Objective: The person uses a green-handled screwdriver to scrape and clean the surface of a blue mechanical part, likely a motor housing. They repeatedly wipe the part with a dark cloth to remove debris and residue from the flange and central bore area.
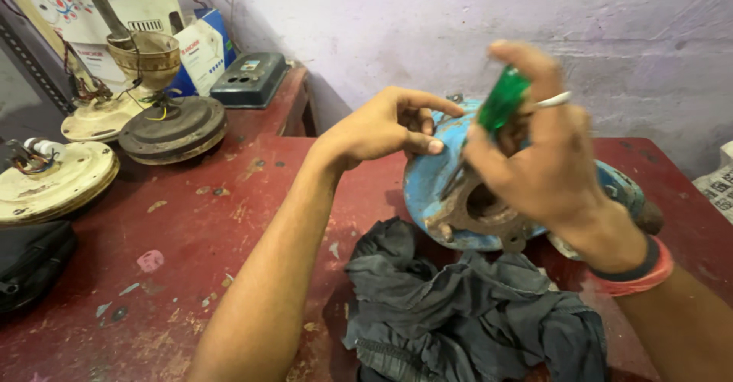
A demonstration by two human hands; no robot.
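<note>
A blue, rusty motor or pump housing [435, 199] lies on its side on the red table [191, 229], its flanged opening facing me. My left hand [382, 126] rests its fingertips on the housing's top left edge. My right hand [538, 153] is closed around a screwdriver with a green translucent handle [502, 101], held in front of the opening; the shaft points down toward the flange and is mostly blurred. The right wrist wears a dark band and a coral band.
A crumpled dark grey cloth [466, 313] lies in front of the housing. Ceiling fan motors [172, 126] and a cream fan cover [53, 179] sit at the left. A black bag [30, 267] is at the left edge. Boxes and a dark switch box [248, 80] stand by the wall.
</note>
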